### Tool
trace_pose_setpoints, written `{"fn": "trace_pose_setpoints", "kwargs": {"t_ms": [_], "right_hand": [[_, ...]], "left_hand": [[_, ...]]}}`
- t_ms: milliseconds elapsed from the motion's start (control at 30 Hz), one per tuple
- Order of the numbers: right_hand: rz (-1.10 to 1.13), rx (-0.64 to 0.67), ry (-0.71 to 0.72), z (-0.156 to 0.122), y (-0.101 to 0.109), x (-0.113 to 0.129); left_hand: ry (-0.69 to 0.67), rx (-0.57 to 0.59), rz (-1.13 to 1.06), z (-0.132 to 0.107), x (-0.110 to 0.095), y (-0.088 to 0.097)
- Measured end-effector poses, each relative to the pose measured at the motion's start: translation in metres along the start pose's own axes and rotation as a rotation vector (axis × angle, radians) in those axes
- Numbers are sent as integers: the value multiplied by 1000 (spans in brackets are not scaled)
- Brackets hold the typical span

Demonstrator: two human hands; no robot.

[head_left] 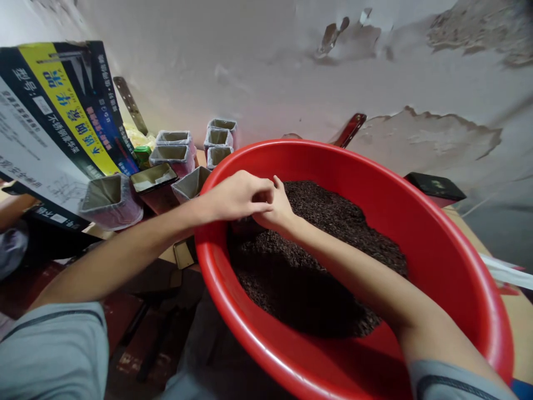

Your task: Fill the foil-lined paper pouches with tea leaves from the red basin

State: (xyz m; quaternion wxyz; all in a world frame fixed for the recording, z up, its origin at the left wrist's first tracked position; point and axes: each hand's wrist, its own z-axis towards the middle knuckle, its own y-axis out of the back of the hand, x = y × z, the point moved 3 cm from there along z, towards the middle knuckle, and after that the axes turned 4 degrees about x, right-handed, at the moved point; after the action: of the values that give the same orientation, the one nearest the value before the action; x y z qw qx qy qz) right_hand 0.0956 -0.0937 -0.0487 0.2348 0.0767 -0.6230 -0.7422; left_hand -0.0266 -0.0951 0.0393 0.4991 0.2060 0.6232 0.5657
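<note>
A large red tub (449, 239) holds a heap of dark brown loose flakes (345, 228) that look like dried tea leaves. Over its left inner side, my left hand (239, 194) has its fingers curled toward my right hand (275, 208). The two hands meet, with their fingertips close together or touching. My right hand's fingers are bent too, partly hidden behind the left. Whatever lies between or below the fingers, if anything, cannot be made out.
Left of the tub stand several small plastic-lined containers (110, 200) and a dark tin with a gold inside (154, 180). A big printed cardboard box (62, 111) leans behind them. A black-topped box (435, 186) sits at right by the peeling wall. Another person's arm (16, 211) shows far left.
</note>
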Motion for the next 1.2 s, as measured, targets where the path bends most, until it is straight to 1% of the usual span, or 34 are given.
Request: {"fn": "trace_pose_setpoints", "kwargs": {"t_ms": [33,100,133,167,200,233,267,333,400,467,533,600,700,767,833,933,1000,1033,1100,1200], "right_hand": [[-53,-2,-3,-1,4,4],[-174,-5,-20,-3,13,12],[-227,-7,-33,-4,17,15],[-265,-4,-44,-5,20,18],[-294,8,-52,-5,22,20],[-313,31,-58,-5,23,22],[-321,65,-58,-5,24,24],[-317,142,-63,-5,25,27],[-322,203,-81,-5,26,30],[-352,244,-85,-4,28,32],[-382,280,-75,-4,30,33],[-398,307,-66,-2,34,32],[-413,307,-78,0,48,30],[-427,271,-100,0,64,29],[-447,206,-116,-1,86,30],[-460,81,-113,-8,120,37],[-466,18,-117,-16,137,40],[-478,7,-134,-21,143,40],[-527,24,-192,-33,147,36],[-584,91,-267,-53,137,19]], "left_hand": [[9,0,-54,-4,6,7],[93,-45,-67,-16,19,15],[157,-65,-29,-23,26,16],[224,-61,22,-29,32,12],[286,-30,71,-36,37,6],[335,26,107,-41,40,-4],[371,81,131,-44,42,-15],[412,144,153,-47,41,-35],[435,142,166,-43,40,-48],[442,118,166,-38,40,-55],[423,76,150,-34,43,-56],[390,22,131,-31,47,-53],[326,-47,116,-27,49,-40],[288,-79,95,-24,45,-25],[214,-86,71,-18,38,-7],[6,-59,54,-7,24,19],[-105,-49,46,2,15,27],[-134,-50,41,7,12,27],[-165,-56,25,20,8,17],[-215,-31,-18,45,8,-12]]}}
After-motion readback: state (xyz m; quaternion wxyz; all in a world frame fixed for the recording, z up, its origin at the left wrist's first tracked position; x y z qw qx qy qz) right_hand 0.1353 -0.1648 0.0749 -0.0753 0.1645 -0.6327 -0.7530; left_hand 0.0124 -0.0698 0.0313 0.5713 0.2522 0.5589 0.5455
